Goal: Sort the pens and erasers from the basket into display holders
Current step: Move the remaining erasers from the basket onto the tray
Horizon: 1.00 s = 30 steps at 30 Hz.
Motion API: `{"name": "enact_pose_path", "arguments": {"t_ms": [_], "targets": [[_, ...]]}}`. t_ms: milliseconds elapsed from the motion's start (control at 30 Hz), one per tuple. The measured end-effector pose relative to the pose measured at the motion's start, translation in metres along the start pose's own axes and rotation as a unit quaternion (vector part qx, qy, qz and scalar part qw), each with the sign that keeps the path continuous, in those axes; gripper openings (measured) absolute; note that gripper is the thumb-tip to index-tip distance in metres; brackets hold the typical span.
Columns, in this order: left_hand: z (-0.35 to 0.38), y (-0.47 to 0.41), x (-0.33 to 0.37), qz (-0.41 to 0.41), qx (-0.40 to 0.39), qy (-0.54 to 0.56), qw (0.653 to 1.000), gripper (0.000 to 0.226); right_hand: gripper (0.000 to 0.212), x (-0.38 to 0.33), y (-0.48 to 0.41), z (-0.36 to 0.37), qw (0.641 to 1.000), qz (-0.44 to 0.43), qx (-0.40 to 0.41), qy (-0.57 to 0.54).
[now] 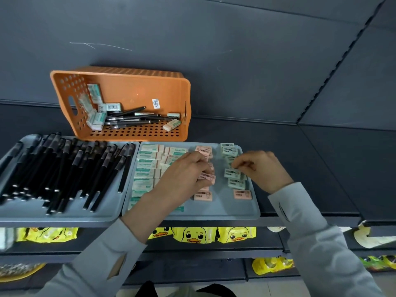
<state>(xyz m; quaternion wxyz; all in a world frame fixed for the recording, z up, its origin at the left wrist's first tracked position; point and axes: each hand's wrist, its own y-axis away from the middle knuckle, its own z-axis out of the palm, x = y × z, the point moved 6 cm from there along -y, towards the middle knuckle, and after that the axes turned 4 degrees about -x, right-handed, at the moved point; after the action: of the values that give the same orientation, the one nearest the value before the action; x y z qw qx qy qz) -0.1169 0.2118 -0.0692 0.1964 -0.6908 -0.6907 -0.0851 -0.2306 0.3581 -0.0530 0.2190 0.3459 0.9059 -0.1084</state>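
Our left hand (188,172) curls its fingers round a pink eraser (207,177), holding it just above the grey eraser tray (192,215). Our right hand (260,166), just beside the left, pinches the top edge of a mint-green eraser (232,173) with curled fingertips; whether that eraser is lifted off the tray or resting on it, we cannot tell.

Under and outward of the left hand lie rows of white-and-green erasers (145,168). Beyond the right fingertips sits a small cluster of mint-green erasers (229,149), and nearer to us than that hand lies a lone pink eraser (242,194). Another pink one (203,196) lies just nearer than the left fingers.

Well outward of the left hand, the pen tray (64,217) holds many black pens (64,168). Beyond both hands the orange basket (120,82) is tipped on its side, with loose pens (128,119) and boxed erasers (96,120) inside.
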Motion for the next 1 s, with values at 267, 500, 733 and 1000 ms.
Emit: {"name": "enact_pose_path", "arguments": {"t_ms": [267,500,733,1000], "targets": [[0.000,0.000,-0.001,0.011,0.006,0.002,1.000,0.036,0.015,-0.011,0.008,-0.006,1.000,0.003,-0.008,0.029],[0.002,0.001,-0.002,0.024,0.007,0.006,1.000,0.034,0.015,0.003,0.050,0.005,0.992,0.087,-0.076,0.054],[-0.001,0.000,-0.006,0.025,0.002,-0.014,1.000,0.031,0.022,-0.002,0.060,0.012,0.989,0.101,-0.017,0.111],[-0.016,0.013,-0.020,0.006,0.078,0.004,0.997,0.029,0.016,-0.036,0.055,0.011,1.000,0.026,-0.003,0.015]]}}
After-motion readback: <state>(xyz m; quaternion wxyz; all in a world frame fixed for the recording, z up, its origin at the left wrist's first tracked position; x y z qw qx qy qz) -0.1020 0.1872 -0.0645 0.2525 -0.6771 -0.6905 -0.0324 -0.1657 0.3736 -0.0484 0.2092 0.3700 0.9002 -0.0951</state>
